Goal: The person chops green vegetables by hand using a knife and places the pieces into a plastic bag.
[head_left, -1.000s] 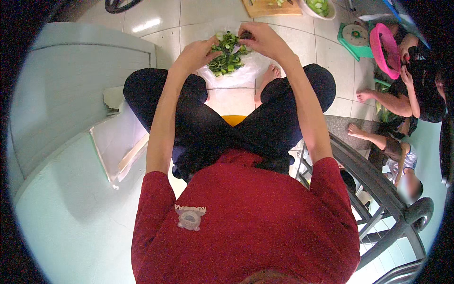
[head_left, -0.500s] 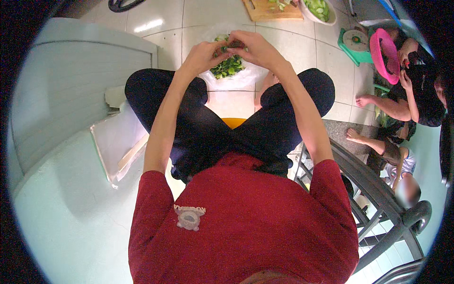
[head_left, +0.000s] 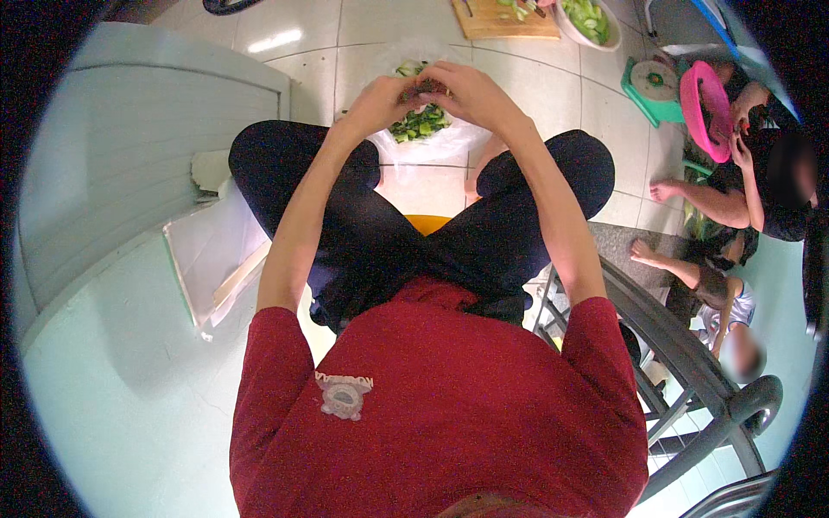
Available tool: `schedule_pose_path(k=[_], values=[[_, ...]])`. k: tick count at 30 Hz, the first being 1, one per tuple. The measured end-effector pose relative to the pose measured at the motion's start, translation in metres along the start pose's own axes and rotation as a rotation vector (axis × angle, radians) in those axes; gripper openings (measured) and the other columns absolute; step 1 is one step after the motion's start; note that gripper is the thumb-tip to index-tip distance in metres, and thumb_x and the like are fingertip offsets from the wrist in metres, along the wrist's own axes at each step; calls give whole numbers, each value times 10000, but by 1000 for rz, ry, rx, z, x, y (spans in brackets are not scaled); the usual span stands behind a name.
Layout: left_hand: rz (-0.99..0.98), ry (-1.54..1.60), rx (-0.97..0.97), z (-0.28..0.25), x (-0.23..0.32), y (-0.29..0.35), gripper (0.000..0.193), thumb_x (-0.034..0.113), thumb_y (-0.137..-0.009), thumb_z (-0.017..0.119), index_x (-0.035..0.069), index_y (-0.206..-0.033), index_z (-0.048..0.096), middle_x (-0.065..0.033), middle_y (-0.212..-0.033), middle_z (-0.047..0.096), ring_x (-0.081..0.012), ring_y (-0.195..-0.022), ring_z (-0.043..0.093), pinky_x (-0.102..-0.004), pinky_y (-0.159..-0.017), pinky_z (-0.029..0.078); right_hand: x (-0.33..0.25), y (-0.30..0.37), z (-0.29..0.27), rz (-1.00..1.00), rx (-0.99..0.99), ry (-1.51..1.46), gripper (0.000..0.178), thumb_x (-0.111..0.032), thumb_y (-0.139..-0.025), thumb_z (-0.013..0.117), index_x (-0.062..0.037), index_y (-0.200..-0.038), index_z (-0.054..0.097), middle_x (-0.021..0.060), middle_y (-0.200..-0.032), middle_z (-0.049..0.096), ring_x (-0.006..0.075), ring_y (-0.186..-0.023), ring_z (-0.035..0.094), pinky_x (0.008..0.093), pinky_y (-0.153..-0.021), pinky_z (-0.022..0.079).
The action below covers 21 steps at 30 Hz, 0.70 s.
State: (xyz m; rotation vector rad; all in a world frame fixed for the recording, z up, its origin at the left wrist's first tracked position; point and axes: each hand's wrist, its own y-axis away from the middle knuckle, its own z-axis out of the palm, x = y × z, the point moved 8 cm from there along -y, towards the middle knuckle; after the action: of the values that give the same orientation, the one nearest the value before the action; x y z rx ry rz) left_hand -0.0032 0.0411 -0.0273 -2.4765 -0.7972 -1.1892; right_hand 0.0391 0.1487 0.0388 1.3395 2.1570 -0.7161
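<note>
Chopped green vegetables (head_left: 420,125) lie in a thin clear plastic bag (head_left: 466,142) on the floor between my feet. Over them my left hand (head_left: 382,104) and my right hand (head_left: 471,93) meet, fingers curled in and fingertips close together. Both hands look closed on something small and dark between the fingertips; its kind is too small and covered to tell. More pale and green pieces show at the far side of the bag, beyond my hands.
Ahead on the tiles are a wooden cutting board (head_left: 505,22) and a white bowl of sliced green vegetable (head_left: 590,19). A green scale (head_left: 654,89) stands at the right, where a person holds a pink basket (head_left: 705,112). Another person sits behind, near a dark metal railing (head_left: 682,345).
My hands have shifted slightly, staying together over the bag, with the fingers curled a little more. The person at the right still works at the pink basket.
</note>
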Motion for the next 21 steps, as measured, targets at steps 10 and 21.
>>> schedule_pose_path(k=[10, 21], values=[[-64, -47, 42, -6, 9, -2, 344, 264, -900, 696, 93, -1197, 660, -185, -835, 698, -394, -772, 668, -472, -689, 509, 10, 2, -5, 120, -37, 108, 285, -301, -923, 633, -134, -1153, 651, 105, -1072, 680, 349, -998, 653, 472, -832, 534], [-112, -239, 52, -15, 6, -3, 568, 356, -906, 694, 76, -1359, 496, -185, -907, 717, -402, -851, 695, -506, -754, 538, 24, 1, -5, 289, 44, 237, 224, -266, -934, 651, -67, -1034, 644, 131, -867, 717, 314, -806, 702, 407, -705, 543]])
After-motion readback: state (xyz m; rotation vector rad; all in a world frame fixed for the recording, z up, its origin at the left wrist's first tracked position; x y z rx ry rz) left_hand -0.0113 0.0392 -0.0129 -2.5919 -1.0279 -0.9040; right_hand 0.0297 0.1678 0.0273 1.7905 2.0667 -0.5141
